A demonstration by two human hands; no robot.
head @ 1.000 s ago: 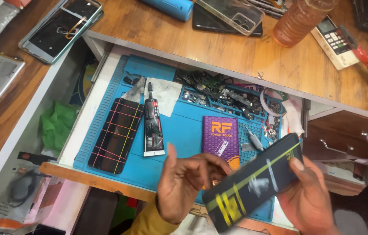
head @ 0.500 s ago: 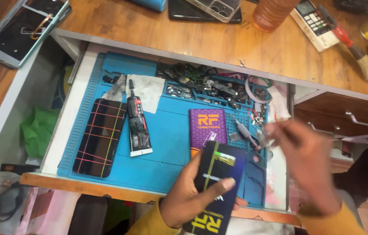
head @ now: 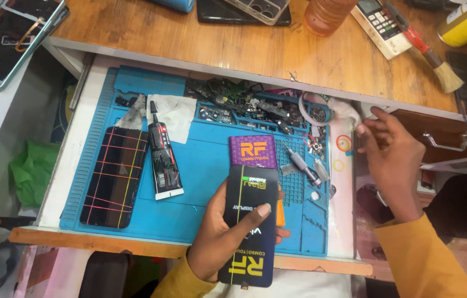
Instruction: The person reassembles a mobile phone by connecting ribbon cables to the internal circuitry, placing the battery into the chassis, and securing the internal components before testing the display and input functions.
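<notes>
My left hand (head: 219, 234) grips a black phone display panel (head: 250, 221) with yellow lettering, held upright over the front edge of the blue work mat (head: 206, 165). My right hand (head: 391, 160) hovers at the right end of the pulled-out drawer with its fingers apart and nothing in it, close to the white drawer wall. Just beyond the held panel lies a purple and orange card (head: 253, 150). A small screwdriver (head: 300, 163) rests on the mat to its right.
On the mat lie a second dark screen with coloured grid lines (head: 115, 176), a black glue tube (head: 162, 157), a white cloth (head: 175, 113) and several small phone parts (head: 250, 105). The wooden desk (head: 300, 55) above holds a brush (head: 435, 60), a calculator (head: 380, 25) and phones.
My right hand let go of the panel and moved to the drawer's right side. My left hand turned the panel from slanted to upright and now holds it alone.
</notes>
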